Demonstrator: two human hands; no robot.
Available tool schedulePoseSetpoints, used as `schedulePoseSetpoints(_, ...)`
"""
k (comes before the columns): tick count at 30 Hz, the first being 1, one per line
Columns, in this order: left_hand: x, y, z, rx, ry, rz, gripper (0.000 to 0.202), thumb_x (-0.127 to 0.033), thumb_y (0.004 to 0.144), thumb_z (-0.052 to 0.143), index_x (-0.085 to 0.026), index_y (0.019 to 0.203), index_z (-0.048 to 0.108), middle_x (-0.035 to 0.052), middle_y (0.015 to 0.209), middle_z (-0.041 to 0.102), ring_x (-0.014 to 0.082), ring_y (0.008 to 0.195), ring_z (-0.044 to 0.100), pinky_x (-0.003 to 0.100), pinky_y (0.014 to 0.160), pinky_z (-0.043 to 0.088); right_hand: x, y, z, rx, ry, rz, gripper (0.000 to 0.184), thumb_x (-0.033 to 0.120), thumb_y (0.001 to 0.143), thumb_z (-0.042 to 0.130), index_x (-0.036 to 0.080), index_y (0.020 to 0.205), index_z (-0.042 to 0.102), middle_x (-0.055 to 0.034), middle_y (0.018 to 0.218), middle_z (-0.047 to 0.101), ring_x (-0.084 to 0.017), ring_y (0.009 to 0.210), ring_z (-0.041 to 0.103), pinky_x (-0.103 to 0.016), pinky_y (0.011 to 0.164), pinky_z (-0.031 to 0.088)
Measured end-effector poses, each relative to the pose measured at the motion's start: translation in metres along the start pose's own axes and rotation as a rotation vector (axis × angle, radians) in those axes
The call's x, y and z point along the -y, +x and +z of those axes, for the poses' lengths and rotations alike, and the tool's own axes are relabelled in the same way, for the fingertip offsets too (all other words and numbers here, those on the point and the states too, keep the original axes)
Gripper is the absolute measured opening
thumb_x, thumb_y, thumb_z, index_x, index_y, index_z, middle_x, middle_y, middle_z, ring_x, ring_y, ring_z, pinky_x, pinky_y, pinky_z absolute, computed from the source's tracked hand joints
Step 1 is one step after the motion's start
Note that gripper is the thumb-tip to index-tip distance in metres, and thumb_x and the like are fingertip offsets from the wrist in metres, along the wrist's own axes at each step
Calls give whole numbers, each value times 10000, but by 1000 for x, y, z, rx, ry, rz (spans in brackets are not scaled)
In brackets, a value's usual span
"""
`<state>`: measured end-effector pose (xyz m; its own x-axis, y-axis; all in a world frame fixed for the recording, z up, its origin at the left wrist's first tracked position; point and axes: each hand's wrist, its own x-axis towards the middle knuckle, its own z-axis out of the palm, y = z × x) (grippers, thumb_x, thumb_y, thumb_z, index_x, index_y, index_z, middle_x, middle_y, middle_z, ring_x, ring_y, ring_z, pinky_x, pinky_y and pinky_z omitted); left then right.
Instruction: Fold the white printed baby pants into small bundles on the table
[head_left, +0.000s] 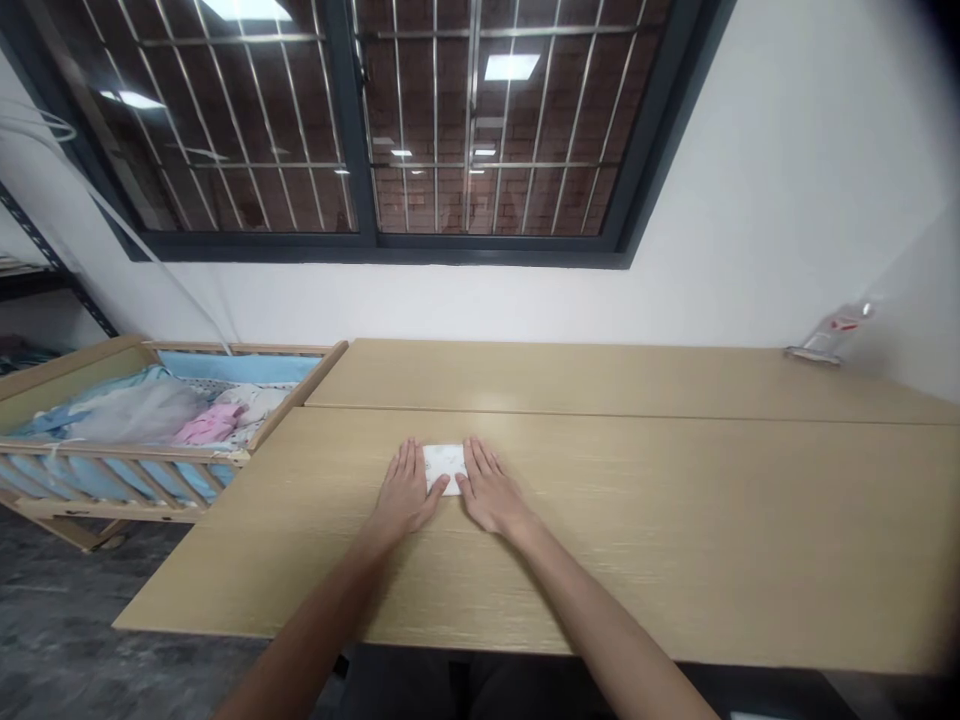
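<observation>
A small white square (445,468) with faint marks, like folded paper or cloth, lies flat on the wooden table (675,520). At its left edge rests my left hand (407,490), palm down with fingers stretched forward and the thumb on the near left corner. My right hand (489,488) lies flat along the right edge, its thumb touching the near right corner. Neither hand grips anything. Whether the square is paper or fabric, I cannot tell.
Left of the table stands a wooden crib (150,470) holding blue bedding and a pink cloth (212,424). A clear plastic packet (831,332) sits at the far right against the wall. Behind the table is a barred window (487,130).
</observation>
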<state>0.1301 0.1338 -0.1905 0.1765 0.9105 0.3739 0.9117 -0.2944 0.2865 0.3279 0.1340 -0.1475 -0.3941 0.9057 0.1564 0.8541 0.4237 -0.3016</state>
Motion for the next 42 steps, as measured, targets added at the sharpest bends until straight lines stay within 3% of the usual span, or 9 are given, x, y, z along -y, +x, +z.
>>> schedulePoseSetpoints(7,5,9,-32,-25,-131,100,928,-675,944,459,-65,1586,181,249,1639,275,345,1543,230,528,1231,283,-3,-1,-25,-113,111,-53,762,583,1041,271,73,1606,236,-205,1688,163,-306,1578,106,-507,1257,177)
schedulePoseSetpoints(11,8,11,-51,66,-188,174,713,-647,900,575,-207,1451,467,134,1499,534,301,1416,462,488,1189,347,-5,-3,-46,-161,160,-178,622,535,1026,409,175,1534,405,-175,1572,418,-299,1462,369,-464,1196,311)
schedulePoseSetpoints(15,12,8,-45,135,-201,182,797,-639,801,710,-205,1429,482,132,1481,553,315,1396,475,488,1181,335,-10,-6,-46,-61,182,-208,660,542,957,554,177,1496,447,-169,1426,548,-313,1300,516,-465,1117,394)
schedulePoseSetpoints(18,13,8,-37,89,-216,177,717,-469,813,734,-202,1426,475,130,1473,561,304,1375,498,478,1166,346,-14,-5,-36,-46,182,-214,721,396,872,657,150,1507,422,-188,1481,490,-323,1309,501,-450,1108,396)
schedulePoseSetpoints(23,12,13,-37,10,-260,178,405,-161,878,541,-229,1275,579,82,1330,665,220,1291,573,408,1129,385,-16,3,-26,-131,158,-179,628,107,797,533,165,1422,510,-148,1376,580,-267,1260,525,-411,1087,386)
schedulePoseSetpoints(28,7,17,-45,-89,-330,105,225,-283,966,491,-241,1150,613,88,1209,697,247,1207,612,431,1080,433,-13,10,-25,-273,248,-85,370,177,835,559,205,1194,641,-102,1197,685,-278,1198,556,-469,1084,359)
schedulePoseSetpoints(32,2,19,-47,-154,-524,-20,341,-426,1003,444,-209,1265,454,103,1138,712,215,1019,697,340,846,555,-15,18,-25,-425,635,30,450,318,862,577,195,1289,505,-89,1063,686,-248,1006,643,-409,929,501)
schedulePoseSetpoints(37,-8,15,-50,62,-917,-117,545,-401,915,568,-209,1350,302,33,901,756,197,736,725,285,623,533,-21,28,-20,-436,882,99,543,317,828,586,209,1318,380,-49,973,679,-220,906,678,-355,804,554)
schedulePoseSetpoints(42,-12,9,-55,299,-684,-30,466,-326,891,547,-231,1326,409,-8,799,732,202,703,708,295,629,496,-28,32,-4,-456,785,202,476,355,760,671,199,1177,501,-96,1101,666,-235,995,667,-367,831,552)
